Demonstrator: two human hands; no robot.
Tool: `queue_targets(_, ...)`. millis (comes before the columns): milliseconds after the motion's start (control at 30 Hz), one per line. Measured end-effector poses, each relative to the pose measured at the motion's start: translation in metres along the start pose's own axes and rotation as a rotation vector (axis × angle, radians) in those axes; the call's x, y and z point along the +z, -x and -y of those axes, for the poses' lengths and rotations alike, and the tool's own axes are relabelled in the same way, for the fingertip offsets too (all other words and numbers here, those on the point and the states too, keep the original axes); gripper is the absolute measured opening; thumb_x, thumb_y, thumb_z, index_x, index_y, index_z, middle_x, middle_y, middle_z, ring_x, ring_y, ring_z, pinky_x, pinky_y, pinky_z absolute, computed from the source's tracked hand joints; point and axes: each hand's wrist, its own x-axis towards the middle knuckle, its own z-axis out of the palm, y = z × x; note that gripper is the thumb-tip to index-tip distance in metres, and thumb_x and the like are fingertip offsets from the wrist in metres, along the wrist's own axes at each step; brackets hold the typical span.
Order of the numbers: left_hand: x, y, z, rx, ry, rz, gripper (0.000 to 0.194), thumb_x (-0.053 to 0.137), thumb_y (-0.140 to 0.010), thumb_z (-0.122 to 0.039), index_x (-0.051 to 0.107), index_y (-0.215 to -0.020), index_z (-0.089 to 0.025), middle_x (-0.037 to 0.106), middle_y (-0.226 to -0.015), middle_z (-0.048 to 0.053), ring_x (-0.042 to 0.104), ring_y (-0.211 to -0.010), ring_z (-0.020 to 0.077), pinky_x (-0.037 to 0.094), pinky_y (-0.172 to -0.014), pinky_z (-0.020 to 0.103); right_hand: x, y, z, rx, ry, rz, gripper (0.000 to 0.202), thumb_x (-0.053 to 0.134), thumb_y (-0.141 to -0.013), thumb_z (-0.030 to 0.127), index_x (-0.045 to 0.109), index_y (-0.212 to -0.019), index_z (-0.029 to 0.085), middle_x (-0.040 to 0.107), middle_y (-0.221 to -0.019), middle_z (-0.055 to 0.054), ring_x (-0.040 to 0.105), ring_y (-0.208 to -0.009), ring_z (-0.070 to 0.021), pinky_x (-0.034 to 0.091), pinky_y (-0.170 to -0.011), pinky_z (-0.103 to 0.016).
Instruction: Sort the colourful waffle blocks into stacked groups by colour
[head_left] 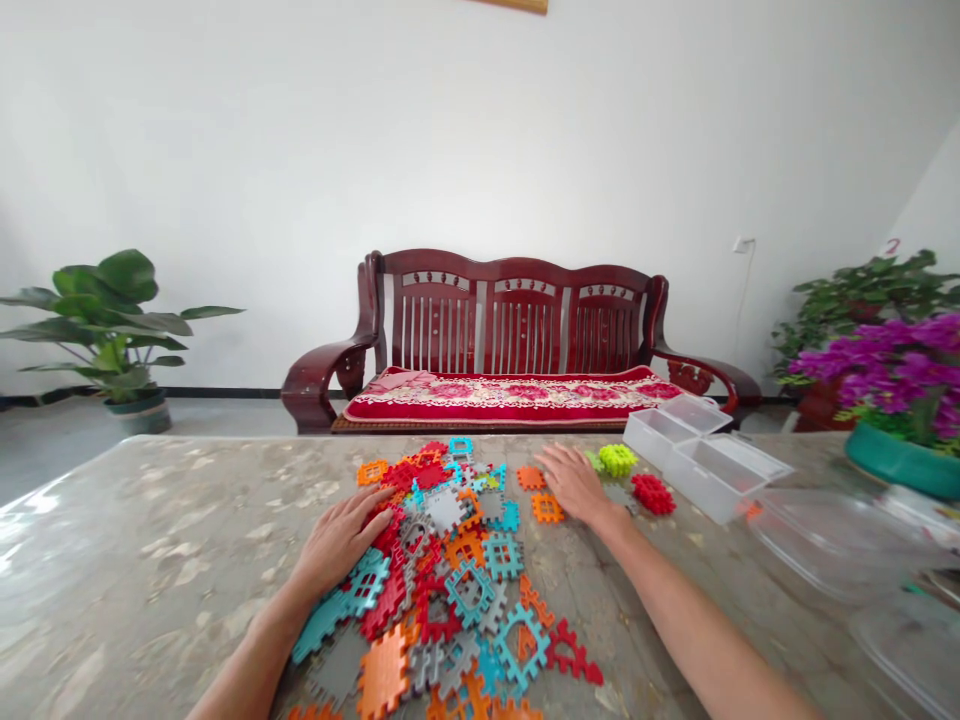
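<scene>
A heap of flat interlocking plastic pieces [446, 510] in red, orange, turquoise and grey spreads over the middle of the table. My left hand [341, 540] rests on the heap's left edge, fingers apart over red pieces, holding nothing. To the right of the heap, my right hand [574, 483] lies spread, palm down, its fingertips beside an orange square [531, 478]. Another orange piece [547, 508], with a window, sits just left of that palm. Beyond the right wrist are a lime-green stack [617, 460] and a red stack [653, 494].
Clear plastic boxes [712, 475] stand at the right, with transparent lids [832, 535] nearer me. A teal flower pot [900, 460] is at the right edge. Behind the patterned table [150, 560] is a wooden bench [521, 315]; a potted plant [139, 410] stands at the left.
</scene>
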Motion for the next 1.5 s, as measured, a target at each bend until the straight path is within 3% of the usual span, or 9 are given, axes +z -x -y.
queue_targets(167, -0.005, 0.0, -0.005, -0.022, -0.009, 0.031, 0.051, 0.035, -0.093, -0.053, 0.058, -0.134, -0.034, 0.059, -0.142, -0.001, 0.051, -0.133, 0.0221, 0.034, -0.116, 0.042, 0.002, 0.003, 0.034, -0.172, -0.152, 0.094, 0.045, 0.032, -0.101, 0.037, 0.051, -0.142, 0.029, 0.048, -0.151, -0.003, 0.038, -0.141, -0.02, 0.02, -0.119, -0.045)
queue_targets(433, -0.004, 0.0, -0.004, -0.021, 0.005, 0.056, 0.054, 0.031, -0.094, -0.053, 0.057, -0.136, -0.031, 0.056, -0.145, 0.002, 0.048, -0.135, 0.0224, 0.031, -0.117, 0.044, 0.0, 0.01, 0.016, -0.055, -0.093, 0.142, 0.047, 0.031, -0.101, 0.031, 0.05, -0.143, 0.024, 0.043, -0.153, -0.006, 0.035, -0.144, -0.0226, 0.02, -0.119, -0.048)
queue_targets(633, -0.005, 0.0, -0.006, -0.022, 0.004, 0.056, 0.053, 0.033, -0.094, -0.052, 0.056, -0.137, -0.031, 0.056, -0.145, 0.002, 0.049, -0.135, 0.0234, 0.032, -0.116, 0.046, 0.005, 0.033, 0.027, -0.187, -0.103, 0.102, 0.051, 0.028, -0.102, 0.04, 0.043, -0.148, 0.023, 0.036, -0.157, -0.006, 0.028, -0.147, -0.0206, 0.016, -0.121, -0.044)
queue_targets(767, -0.008, 0.001, -0.009, -0.018, -0.008, 0.055, 0.052, 0.032, -0.094, -0.051, 0.056, -0.136, -0.031, 0.056, -0.145, 0.002, 0.049, -0.135, 0.0232, 0.032, -0.116, 0.045, 0.009, 0.042, 0.017, -0.191, -0.12, 0.12, 0.052, 0.026, -0.102, 0.039, 0.041, -0.149, 0.023, 0.038, -0.156, -0.006, 0.03, -0.146, -0.0211, 0.016, -0.121, -0.046)
queue_targets(900, -0.006, 0.001, -0.008, -0.003, -0.016, 0.029, 0.051, 0.033, -0.095, -0.051, 0.057, -0.136, -0.031, 0.056, -0.145, 0.001, 0.051, -0.133, 0.0216, 0.032, -0.116, 0.042, 0.011, 0.049, 0.013, -0.123, -0.145, 0.046, 0.052, 0.027, -0.101, 0.041, 0.043, -0.148, 0.024, 0.039, -0.156, -0.006, 0.031, -0.146, -0.0223, 0.019, -0.121, -0.048)
queue_targets(1100, -0.006, 0.001, -0.009, -0.025, -0.02, 0.043, 0.053, 0.033, -0.095, -0.051, 0.056, -0.136, -0.029, 0.055, -0.146, 0.002, 0.049, -0.134, 0.0226, 0.032, -0.116, 0.042, 0.023, 0.081, 0.036, -0.093, -0.319, -0.108, 0.058, 0.025, -0.101, 0.046, 0.043, -0.148, 0.017, 0.041, -0.154, -0.011, 0.035, -0.143, -0.024, 0.029, -0.119, -0.047)
queue_targets(1333, -0.012, 0.004, -0.042, -0.194, 0.037, -0.01, 0.043, 0.04, -0.094, -0.044, 0.063, -0.127, -0.029, 0.06, -0.141, 0.002, 0.051, -0.132, 0.0214, 0.031, -0.115, 0.04, 0.023, 0.086, 0.044, -0.044, -0.363, -0.275, 0.052, 0.034, -0.098, 0.043, 0.054, -0.139, 0.016, 0.051, -0.145, -0.015, 0.044, -0.136, -0.0281, 0.034, -0.116, -0.049)
queue_targets(1500, -0.016, 0.001, -0.057, -0.324, 0.045, -0.069, 0.055, 0.018, -0.1, -0.04, 0.059, -0.132, -0.022, 0.062, -0.138, 0.009, 0.055, -0.128, 0.0258, 0.04, -0.108, 0.046, 0.017, 0.086, 0.043, -0.044, -0.367, -0.329, 0.049, 0.032, -0.098, 0.04, 0.059, -0.132, 0.016, 0.058, -0.135, -0.016, 0.051, -0.128, -0.0277, 0.038, -0.112, -0.049)
